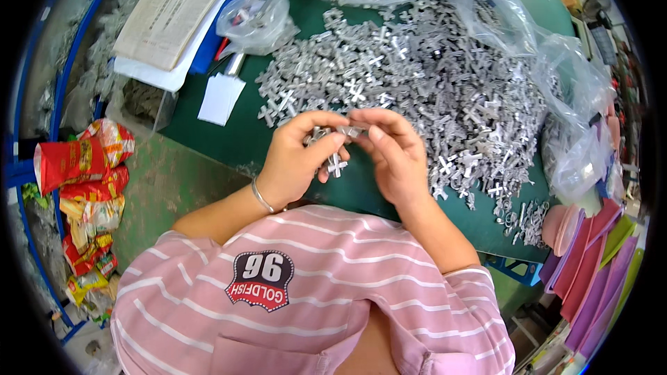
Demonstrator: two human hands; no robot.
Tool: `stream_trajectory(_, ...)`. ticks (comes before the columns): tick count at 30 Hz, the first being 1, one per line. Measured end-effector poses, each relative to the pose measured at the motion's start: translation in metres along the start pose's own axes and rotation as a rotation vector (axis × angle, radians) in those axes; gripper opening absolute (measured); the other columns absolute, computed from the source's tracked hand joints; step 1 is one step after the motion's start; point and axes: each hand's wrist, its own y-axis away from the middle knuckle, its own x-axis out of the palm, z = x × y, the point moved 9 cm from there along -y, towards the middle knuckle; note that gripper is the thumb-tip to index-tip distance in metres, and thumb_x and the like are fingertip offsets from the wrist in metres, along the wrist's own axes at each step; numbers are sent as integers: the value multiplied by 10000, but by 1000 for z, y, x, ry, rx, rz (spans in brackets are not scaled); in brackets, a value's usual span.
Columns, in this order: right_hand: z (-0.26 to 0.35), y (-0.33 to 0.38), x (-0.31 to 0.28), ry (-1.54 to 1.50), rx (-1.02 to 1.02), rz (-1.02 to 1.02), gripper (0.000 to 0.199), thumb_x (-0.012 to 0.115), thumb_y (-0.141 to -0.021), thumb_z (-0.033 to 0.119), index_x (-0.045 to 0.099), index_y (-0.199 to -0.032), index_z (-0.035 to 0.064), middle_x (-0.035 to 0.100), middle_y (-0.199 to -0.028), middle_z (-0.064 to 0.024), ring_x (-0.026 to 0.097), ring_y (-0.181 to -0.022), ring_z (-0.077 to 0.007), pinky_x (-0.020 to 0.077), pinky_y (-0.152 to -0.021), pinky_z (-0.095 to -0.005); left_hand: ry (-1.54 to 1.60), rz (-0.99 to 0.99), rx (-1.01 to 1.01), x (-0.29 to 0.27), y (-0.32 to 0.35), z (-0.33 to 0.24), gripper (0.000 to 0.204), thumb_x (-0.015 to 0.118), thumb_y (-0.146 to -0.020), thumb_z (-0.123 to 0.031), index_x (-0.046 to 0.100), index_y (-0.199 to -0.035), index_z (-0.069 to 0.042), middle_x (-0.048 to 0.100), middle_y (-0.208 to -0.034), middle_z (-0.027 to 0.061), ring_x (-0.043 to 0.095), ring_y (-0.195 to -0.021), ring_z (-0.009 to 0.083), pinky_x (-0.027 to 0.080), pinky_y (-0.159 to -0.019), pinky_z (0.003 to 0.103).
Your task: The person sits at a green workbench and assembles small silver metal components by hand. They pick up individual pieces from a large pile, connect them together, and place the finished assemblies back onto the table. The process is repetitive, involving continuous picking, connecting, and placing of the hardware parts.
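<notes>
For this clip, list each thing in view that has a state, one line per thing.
Left hand: closed on several small silver cross-shaped metal parts.
Right hand: fingertips pinching one part against the left hand's.
Heap of silver cross parts: loose, spread over the green mat.
Clear plastic bag: knotted shut.
Red snack packets: crumpled, piled.

I see my hands meeting just before the heap of small silver metal crosses [417,76]; the white paper slip [221,98] lies left of it.
</notes>
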Motion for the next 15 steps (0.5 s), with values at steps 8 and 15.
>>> stream_trajectory(8, -36, 5, 4, -926, 311, -112, 324, 439, -883, 324, 539, -1029, 53, 564, -981, -73, 542, -883, -205, 453, -777, -351, -1048, 224, 1223, 104, 28, -67, 223, 661, -634, -9, 611, -842, -72, 571, -954, 95, 548, -923, 273, 375, -874, 460)
stream_trajectory(15, 59, -8, -73, -1191, 61, -303, 179, 516, -797, 172, 516, -956, 89, 581, -863, -69, 570, -792, -210, 499, -664, -371, -700, 83, 1187, 78, 29, -93, 157, 620, -669, 54, 597, -807, -17, 579, -902, 114, 573, -840, 258, 460, -753, 345)
